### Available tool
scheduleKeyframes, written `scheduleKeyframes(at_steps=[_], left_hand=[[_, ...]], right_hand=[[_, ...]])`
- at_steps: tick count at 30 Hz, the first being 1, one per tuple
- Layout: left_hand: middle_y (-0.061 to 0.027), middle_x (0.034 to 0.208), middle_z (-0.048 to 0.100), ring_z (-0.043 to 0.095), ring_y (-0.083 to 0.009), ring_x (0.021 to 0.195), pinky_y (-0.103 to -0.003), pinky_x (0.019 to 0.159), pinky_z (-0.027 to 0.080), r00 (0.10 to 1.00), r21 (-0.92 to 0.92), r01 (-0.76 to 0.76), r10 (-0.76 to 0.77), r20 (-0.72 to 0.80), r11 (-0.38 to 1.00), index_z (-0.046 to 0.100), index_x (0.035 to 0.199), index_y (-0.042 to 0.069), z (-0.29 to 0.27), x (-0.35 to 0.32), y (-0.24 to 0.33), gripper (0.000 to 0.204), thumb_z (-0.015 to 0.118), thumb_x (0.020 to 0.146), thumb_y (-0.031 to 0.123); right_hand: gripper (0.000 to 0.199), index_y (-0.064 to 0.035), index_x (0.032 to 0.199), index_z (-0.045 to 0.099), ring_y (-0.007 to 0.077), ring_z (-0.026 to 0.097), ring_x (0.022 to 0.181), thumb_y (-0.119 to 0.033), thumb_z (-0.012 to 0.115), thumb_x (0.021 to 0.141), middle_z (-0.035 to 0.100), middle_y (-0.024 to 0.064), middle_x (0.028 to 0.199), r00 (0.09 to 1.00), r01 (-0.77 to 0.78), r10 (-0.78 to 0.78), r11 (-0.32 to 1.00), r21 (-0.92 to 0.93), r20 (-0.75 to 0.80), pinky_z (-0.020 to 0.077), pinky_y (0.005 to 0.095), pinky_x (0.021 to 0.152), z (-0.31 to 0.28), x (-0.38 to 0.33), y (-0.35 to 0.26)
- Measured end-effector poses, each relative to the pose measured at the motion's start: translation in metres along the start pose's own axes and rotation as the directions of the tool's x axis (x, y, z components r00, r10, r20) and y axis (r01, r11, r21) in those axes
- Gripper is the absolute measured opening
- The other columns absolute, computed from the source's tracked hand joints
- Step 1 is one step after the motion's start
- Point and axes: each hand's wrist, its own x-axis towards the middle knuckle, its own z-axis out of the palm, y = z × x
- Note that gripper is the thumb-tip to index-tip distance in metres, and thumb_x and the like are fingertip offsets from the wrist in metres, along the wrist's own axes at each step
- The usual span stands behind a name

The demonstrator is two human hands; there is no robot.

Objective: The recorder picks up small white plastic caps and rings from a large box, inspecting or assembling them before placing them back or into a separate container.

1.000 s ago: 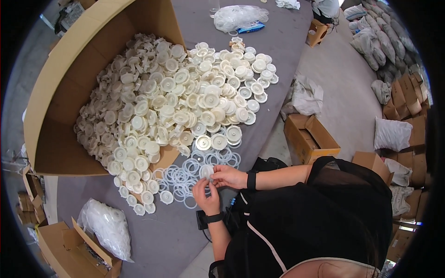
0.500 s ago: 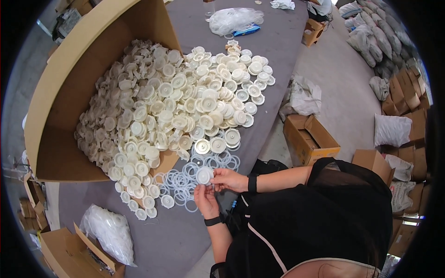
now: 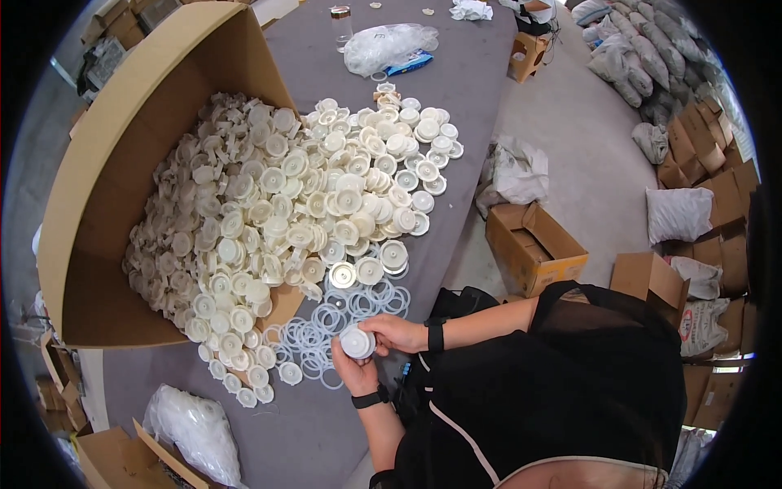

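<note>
Between my two hands is a round white plastic cap (image 3: pixel 357 342), tilted slightly over the table's edge. My left hand (image 3: pixel 352 371) grips it from below, its fingers along the rim. On the upper right side, my right hand (image 3: pixel 395 332) pinches the same cap with thumb and fingers. Just beyond my hands lie translucent rubber rings (image 3: pixel 308 336), loosely overlapping on the table. A large heap of similar white caps (image 3: pixel 314 191) spreads past them. Whether a ring sits on the held cap, I cannot tell.
The heap spills from a big tipped cardboard box (image 3: pixel 90 244) onto the grey table (image 3: pixel 309 432). A plastic bag (image 3: pixel 389 49) and a glass (image 3: pixel 341 28) stand at the far end. At left front is another clear bag (image 3: pixel 194 432). An open carton (image 3: pixel 533 248) rests on the floor, right.
The view has shifted a little, so the scene sits slightly differently. In my hands the cap has tipped, and my fingers have moved around its rim.
</note>
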Motion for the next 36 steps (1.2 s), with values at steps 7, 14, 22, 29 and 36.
scheduleKeyframes(at_steps=[7,14,22,29,36], left_hand=[[0.0011,0.061,0.052,0.043,-0.0056,0.043,-0.020,0.038,0.033,0.998,0.178,-0.056,0.053,0.025,0.982,0.049,0.073,0.010,-0.017,0.007,-0.002,0.020,0.048,0.084,0.027],[0.0019,0.062,0.047,0.046,-0.0055,0.054,-0.020,0.048,0.037,0.973,0.106,-0.221,0.212,0.089,0.969,0.046,0.069,0.009,0.002,-0.001,0.003,0.016,0.051,0.082,0.016],[0.0023,0.066,0.049,0.046,-0.0049,0.058,-0.019,0.053,0.037,0.976,0.274,-0.024,-0.037,0.214,0.961,0.049,0.072,0.007,-0.006,0.014,0.002,0.009,0.052,0.080,0.008],[-0.0016,0.072,0.055,0.050,-0.0075,0.062,-0.018,0.057,0.038,0.988,0.270,-0.125,0.094,0.123,0.955,0.050,0.089,0.004,-0.007,0.025,-0.004,0.010,0.052,0.079,0.006],[-0.0068,0.083,0.053,0.050,-0.0137,0.075,-0.025,0.067,0.040,0.781,0.755,-0.432,0.623,0.041,0.493,0.049,0.094,0.000,-0.077,0.069,0.027,0.019,0.053,0.079,0.009]], right_hand=[[0.027,-0.0064,0.085,0.053,0.0088,0.048,0.052,-0.031,0.042,0.086,0.054,0.0008,0.067,0.979,-0.204,0.199,0.972,0.119,0.052,0.0379,0.0203,0.044,-0.001,0.000,-0.012],[0.024,-0.0080,0.080,0.055,0.0067,0.048,0.054,-0.031,0.050,0.082,0.053,-0.0006,0.066,0.992,-0.101,0.103,0.995,-0.026,0.074,0.0388,0.0207,0.047,-0.009,0.003,-0.012],[0.024,-0.0084,0.069,0.057,0.0024,0.043,0.052,-0.028,0.050,0.082,0.049,-0.0053,0.060,0.986,-0.145,0.155,0.976,-0.161,0.053,0.0335,0.0181,0.045,-0.018,0.004,-0.016],[0.024,-0.0069,0.077,0.057,0.0039,0.045,0.051,-0.029,0.051,0.082,0.051,-0.0040,0.062,0.976,-0.215,0.211,0.973,-0.082,-0.056,0.0352,0.0179,0.045,-0.026,0.008,-0.020],[0.025,-0.0048,0.085,0.057,0.0078,0.050,0.055,-0.029,0.050,0.081,0.055,0.0001,0.068,0.926,0.044,-0.120,0.976,-0.213,-0.357,0.0399,0.0203,0.048,-0.047,0.025,-0.065]])
